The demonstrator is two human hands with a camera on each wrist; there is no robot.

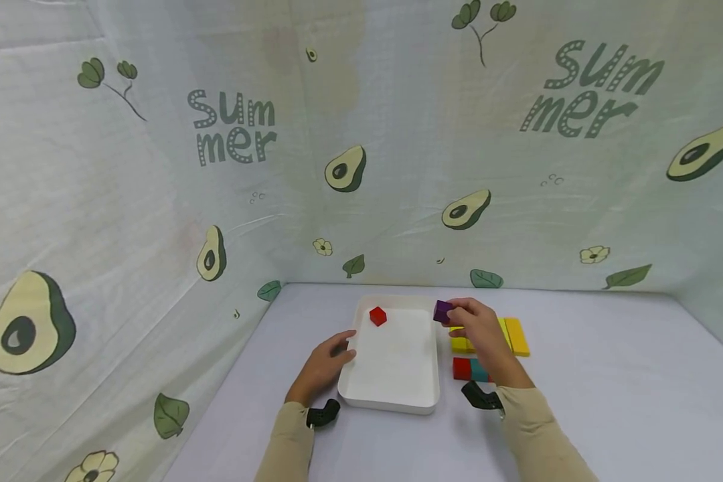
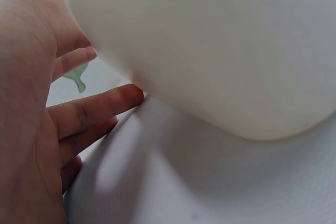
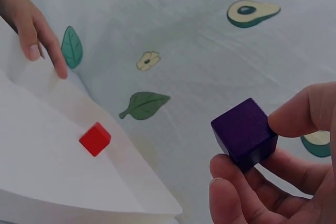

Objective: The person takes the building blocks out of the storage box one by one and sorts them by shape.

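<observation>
Between thumb and fingers, my right hand (image 1: 480,328) pinches a purple cube (image 1: 442,311), held above the right rim of a white tray (image 1: 391,405). The right wrist view shows the purple cube (image 3: 244,132) close up, tilted between the fingertips. A red cube (image 1: 377,316) lies inside the tray near its far left corner. My left hand (image 1: 324,367) is at the tray's left side, its fingers fairly straight. In the left wrist view a fingertip (image 2: 134,94) touches the tray's outer wall (image 2: 210,66).
Right of the tray, partly behind my right hand, lie yellow blocks (image 1: 516,336). Nearer me sit a red block (image 1: 461,369) and a teal block (image 1: 478,370). A printed cloth (image 1: 397,234) hangs behind the white table (image 1: 602,375) and along its left.
</observation>
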